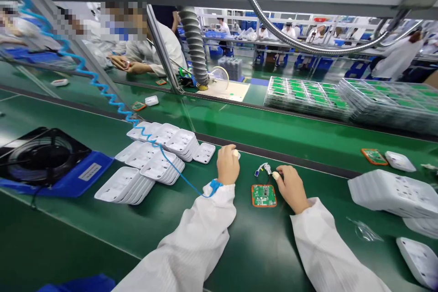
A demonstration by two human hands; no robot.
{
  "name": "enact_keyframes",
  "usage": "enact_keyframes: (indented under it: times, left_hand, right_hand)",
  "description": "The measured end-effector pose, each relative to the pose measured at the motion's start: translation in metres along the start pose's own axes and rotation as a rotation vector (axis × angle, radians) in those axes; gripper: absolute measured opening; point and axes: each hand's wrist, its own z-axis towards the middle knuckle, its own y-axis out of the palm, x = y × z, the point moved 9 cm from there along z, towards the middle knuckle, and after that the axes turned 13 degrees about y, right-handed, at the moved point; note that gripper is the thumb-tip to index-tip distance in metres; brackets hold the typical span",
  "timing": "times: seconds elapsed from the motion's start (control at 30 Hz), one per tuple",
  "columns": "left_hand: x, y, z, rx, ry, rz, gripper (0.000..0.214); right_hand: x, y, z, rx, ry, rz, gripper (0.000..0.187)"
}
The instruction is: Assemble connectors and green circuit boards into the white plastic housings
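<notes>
A green circuit board with an orange rim lies flat on the bench between my hands. Just beyond it is a small white part with short wires and a blue-ended plug. My right hand rests beside that part, its thumb in a pale finger cover and slightly apart from the bent fingers. My left hand, with a blue strap at its wrist, is closed over a white piece that is mostly hidden behind the fingers. A single white plastic shell lies left of this hand.
Stacked white shells stand at left, near a black fan on a blue base. More white covers and a clear plastic bag lie at right. A blue coiled cord crosses the left side. A co-worker sits opposite.
</notes>
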Motion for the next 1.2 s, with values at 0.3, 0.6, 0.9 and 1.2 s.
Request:
enact_keyframes:
  times: [0.3,0.6,0.9,1.2]
  left_hand:
    - [-0.043,0.011,0.000,-0.230,-0.120,0.307,0.009]
    - [0.015,0.046,-0.027,-0.456,-0.018,0.209,0.015]
    - [0.038,0.071,-0.045,-0.438,-0.175,-0.622,0.048]
    - [0.047,0.089,-0.057,-0.477,-0.384,-1.141,0.052]
  right_hand:
    - [-0.047,0.034,-0.006,-0.164,-0.083,0.045,0.006]
    - [-0.063,0.002,-0.015,-0.080,-0.068,0.223,0.011]
    - [-0.045,-0.002,-0.009,-0.037,-0.046,0.005,0.020]
    - [-0.046,-0.006,-0.009,-0.067,-0.079,-0.052,0.025]
